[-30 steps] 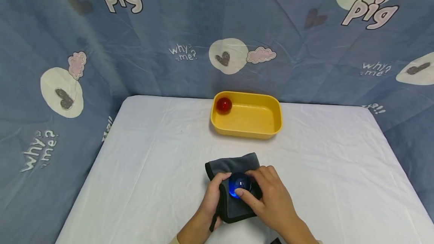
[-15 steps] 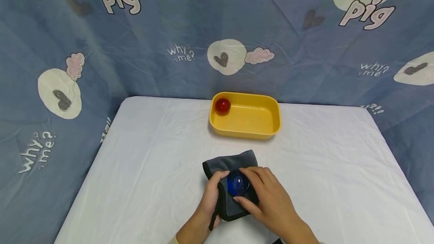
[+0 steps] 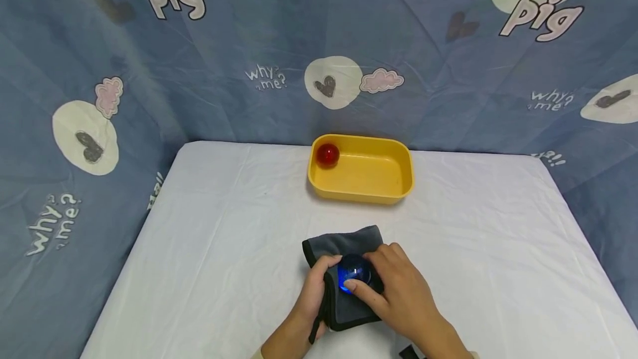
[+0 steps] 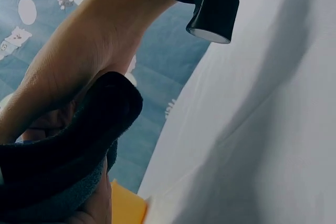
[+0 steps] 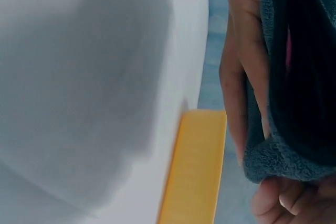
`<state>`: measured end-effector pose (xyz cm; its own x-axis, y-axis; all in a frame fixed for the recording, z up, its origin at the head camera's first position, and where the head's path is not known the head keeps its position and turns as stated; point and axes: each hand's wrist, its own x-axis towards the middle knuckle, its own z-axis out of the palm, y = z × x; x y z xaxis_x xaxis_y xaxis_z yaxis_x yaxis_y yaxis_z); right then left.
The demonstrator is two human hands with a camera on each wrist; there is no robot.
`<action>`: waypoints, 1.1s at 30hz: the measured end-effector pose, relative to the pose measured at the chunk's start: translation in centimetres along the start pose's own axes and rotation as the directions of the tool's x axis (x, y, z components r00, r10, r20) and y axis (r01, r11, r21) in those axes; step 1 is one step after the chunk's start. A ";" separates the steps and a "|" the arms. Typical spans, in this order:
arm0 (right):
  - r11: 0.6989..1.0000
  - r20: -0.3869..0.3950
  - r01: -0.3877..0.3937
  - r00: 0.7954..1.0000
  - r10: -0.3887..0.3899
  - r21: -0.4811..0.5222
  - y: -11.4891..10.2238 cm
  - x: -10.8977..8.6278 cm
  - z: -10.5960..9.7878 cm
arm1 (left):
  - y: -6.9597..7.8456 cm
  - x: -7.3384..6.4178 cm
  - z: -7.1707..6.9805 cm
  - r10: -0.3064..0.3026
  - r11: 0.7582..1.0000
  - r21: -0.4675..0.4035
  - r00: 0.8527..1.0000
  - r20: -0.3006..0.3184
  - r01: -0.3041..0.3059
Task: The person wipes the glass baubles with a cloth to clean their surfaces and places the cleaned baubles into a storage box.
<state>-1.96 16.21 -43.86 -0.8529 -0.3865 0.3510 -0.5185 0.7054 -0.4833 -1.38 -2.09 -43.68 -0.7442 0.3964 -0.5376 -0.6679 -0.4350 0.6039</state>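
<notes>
Near the front of the table, my left hand (image 3: 311,295) grips a folded grey cloth (image 3: 344,245) with black edging, its thumb reaching up beside a translucent blue ball (image 3: 354,271). The ball sits against the cloth. From the right, my right hand (image 3: 404,292) pinches the ball between a thumb laid over its lower part and fingers at its far side. The left wrist view shows the cloth (image 4: 63,166) bulky and dark, hiding the ball. In the right wrist view, the thick fold of the cloth (image 5: 294,150) also covers it.
A yellow tray (image 3: 364,198) stands at the back middle of the white-covered table (image 3: 239,248). A shiny red ball (image 3: 327,155) lies in its left back corner. A blue printed curtain (image 3: 224,109) hangs behind the table and along its sides.
The blue ball, cloth and both hands first rise slightly, then drop back toward me. My right thumb has moved from the ball's lower edge half a second ago onto its face. The tray stays put.
</notes>
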 end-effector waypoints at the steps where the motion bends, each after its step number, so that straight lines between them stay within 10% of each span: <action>1: 1.000 0.002 0.001 1.000 -0.001 -0.002 0.0 -0.1 0.0 | 0.0 0.0 0.0 -0.001 1.000 0.006 1.000 -0.002 0.001; 33: 0.984 -0.080 0.162 0.983 -0.167 -0.071 -1.2 -0.5 0.2 | 0.4 0.3 -0.1 0.031 0.999 -0.009 1.000 0.003 -0.031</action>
<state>-0.91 15.50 -43.63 -0.7466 -0.4502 0.4897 -0.6439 0.6741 -0.3619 -1.86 -2.20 -43.66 -0.7647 0.3849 -0.5168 -0.6444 -0.4546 0.6148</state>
